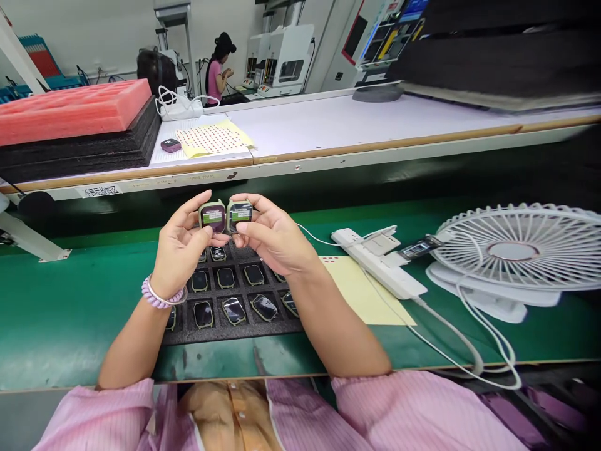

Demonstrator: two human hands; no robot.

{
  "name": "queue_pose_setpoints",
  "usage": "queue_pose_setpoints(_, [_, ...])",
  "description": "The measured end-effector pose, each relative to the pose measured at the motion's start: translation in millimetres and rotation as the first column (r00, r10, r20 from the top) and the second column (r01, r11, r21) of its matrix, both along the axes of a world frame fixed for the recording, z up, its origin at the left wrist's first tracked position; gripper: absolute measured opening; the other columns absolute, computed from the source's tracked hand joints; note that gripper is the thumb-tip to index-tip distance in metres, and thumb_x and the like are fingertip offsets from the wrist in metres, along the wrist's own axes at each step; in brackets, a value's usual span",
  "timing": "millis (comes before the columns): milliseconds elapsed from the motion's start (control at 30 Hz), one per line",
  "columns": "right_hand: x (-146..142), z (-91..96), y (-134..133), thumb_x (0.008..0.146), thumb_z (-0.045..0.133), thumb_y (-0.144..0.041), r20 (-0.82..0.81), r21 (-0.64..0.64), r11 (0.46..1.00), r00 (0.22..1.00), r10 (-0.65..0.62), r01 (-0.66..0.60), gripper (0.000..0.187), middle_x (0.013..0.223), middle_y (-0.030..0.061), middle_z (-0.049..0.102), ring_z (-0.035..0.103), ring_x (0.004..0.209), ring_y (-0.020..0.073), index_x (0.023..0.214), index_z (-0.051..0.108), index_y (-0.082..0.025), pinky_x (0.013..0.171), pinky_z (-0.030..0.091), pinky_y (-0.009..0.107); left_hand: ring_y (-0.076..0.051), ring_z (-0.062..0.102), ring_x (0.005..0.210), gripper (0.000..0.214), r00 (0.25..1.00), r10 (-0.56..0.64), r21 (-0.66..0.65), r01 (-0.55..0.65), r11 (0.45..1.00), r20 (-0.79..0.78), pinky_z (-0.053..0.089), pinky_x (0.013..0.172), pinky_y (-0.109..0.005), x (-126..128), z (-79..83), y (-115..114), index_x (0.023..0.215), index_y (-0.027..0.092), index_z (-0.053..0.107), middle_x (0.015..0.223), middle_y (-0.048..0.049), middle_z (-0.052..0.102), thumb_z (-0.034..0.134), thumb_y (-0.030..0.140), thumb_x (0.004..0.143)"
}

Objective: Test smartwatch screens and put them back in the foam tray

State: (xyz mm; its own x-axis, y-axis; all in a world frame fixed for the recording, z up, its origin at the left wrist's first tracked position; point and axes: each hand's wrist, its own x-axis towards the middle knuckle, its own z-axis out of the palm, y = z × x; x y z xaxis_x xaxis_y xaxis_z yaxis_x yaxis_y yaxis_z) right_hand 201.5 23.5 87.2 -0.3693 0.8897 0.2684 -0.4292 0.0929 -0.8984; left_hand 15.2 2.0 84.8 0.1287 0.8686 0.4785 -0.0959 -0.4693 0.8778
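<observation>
My left hand grips a green-framed smartwatch case between thumb and fingers, its screen lit and facing me. Right beside it, a second smartwatch case is pinched in my right hand, also with a lit screen. Both show green and white areas; the text is too small to read. The two cases are held side by side above a black foam tray. In its compartments lie several similar watch cases, mostly with dark screens, such as one watch case. My hands and forearms hide part of the tray.
Right of the tray are a yellow sheet, a white power strip with cables and a white fan. Pink foam on black foam stands on the shelf. A person sits in the background.
</observation>
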Motion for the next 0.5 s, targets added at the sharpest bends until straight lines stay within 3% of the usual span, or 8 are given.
queue_pose_setpoints(333, [-4.4, -6.4, 5.2, 0.076, 0.091, -0.034, -0.041, -0.008, 0.999, 0.998, -0.045, 0.044, 0.049, 0.088, -0.0034, 0.065, 0.055, 0.058, 0.0065, 0.114, 0.062, -0.021, 0.055, 0.050, 0.021, -0.013, 0.079, 0.074, 0.047, 1.000, -0.006, -0.067, 0.007, 0.998, 0.014, 0.072, 0.076, -0.026, 2.4, 2.0, -0.5, 0.140, 0.022, 0.063, 0.116, -0.0065, 0.078, 0.072, 0.032, 0.095])
queue_pose_setpoints(500, [-5.5, -3.9, 7.6, 0.074, 0.091, -0.036, -0.038, 0.010, 0.999, 0.999, -0.031, 0.031, 0.053, 0.089, -0.0029, 0.065, 0.056, 0.062, 0.0082, 0.116, 0.061, -0.022, 0.059, 0.053, 0.024, -0.015, 0.080, 0.076, 0.050, 0.998, -0.011, -0.094, 0.017, 0.995, 0.065, 0.071, 0.074, -0.025, 1.0, 5.8, 4.4, 0.140, 0.021, 0.063, 0.114, -0.0058, 0.077, 0.069, 0.024, 0.090])
